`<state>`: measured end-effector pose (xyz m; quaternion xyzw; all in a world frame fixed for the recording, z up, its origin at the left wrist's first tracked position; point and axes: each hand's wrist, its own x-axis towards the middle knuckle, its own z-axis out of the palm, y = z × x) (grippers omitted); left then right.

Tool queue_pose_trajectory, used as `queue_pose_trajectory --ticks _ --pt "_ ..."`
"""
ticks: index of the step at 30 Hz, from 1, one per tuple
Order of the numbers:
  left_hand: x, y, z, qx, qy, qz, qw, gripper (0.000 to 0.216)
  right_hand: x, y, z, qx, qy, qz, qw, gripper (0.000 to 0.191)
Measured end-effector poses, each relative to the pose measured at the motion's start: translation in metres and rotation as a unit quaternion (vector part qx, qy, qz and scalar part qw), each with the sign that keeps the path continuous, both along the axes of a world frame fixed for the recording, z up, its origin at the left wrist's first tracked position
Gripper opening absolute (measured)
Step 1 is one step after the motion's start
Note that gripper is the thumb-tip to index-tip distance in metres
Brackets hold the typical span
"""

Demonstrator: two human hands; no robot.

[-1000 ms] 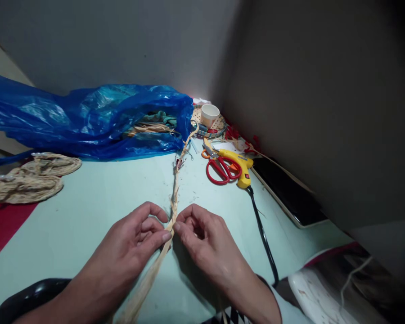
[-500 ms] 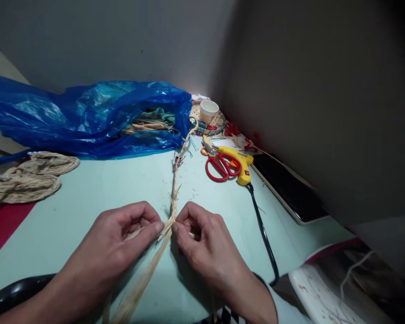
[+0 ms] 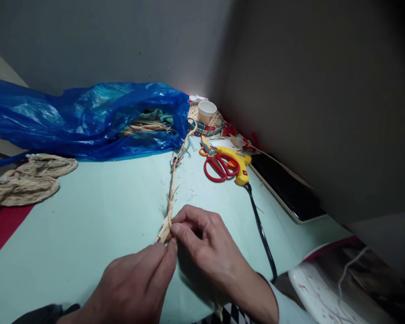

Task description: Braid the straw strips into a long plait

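A pale straw-coloured braid (image 3: 172, 189) of dried plant fibre runs away from me over the pale green table top. Its far part passes a small clip (image 3: 175, 161) and curls beside the blue bag. At the near end my right hand (image 3: 205, 243) pinches the braid between thumb and forefinger. My left hand (image 3: 135, 279) is closed just below, its fingertips on the fibre strands (image 3: 163, 233) next to the right fingers. The strands' loose ends are mostly hidden under my left hand.
Red-handled scissors (image 3: 222, 166) lie against a yellow glue gun (image 3: 238, 159) with a black cord. A dark tablet-like device (image 3: 283, 186) is at right. Behind are a blue plastic bag (image 3: 87, 121) and a paper cup (image 3: 207, 112). Woven straw soles (image 3: 30, 180) lie left.
My left hand has moved down and toward the right, its back now turned up. The strands it held out at left now lie together beside the braid. My right hand stays nearly in place.
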<state>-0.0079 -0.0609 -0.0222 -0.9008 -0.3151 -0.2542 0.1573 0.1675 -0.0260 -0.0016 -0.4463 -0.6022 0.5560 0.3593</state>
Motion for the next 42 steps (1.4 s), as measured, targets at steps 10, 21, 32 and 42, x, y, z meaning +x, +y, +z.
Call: queue_pose_trajectory --ticks 10,21,32,42 --pt "-0.004 0.014 0.024 -0.317 -0.173 0.103 0.927 0.021 -0.002 -0.001 -0.002 -0.034 -0.003 -0.008 0.999 0.013" --pt "-0.010 0.058 0.033 -0.614 -0.297 0.148 0.716 0.013 0.002 -0.001 -0.001 -0.056 0.041 0.009 0.998 0.016" --pt "0.002 0.055 0.027 -0.576 -0.337 0.159 0.727 0.007 0.003 -0.002 -0.004 -0.004 -0.011 0.013 1.000 0.014" --pt "0.002 0.036 0.025 -0.688 -0.388 0.106 0.605 0.024 0.001 -0.010 -0.002 0.069 -0.151 -0.008 0.986 0.013"
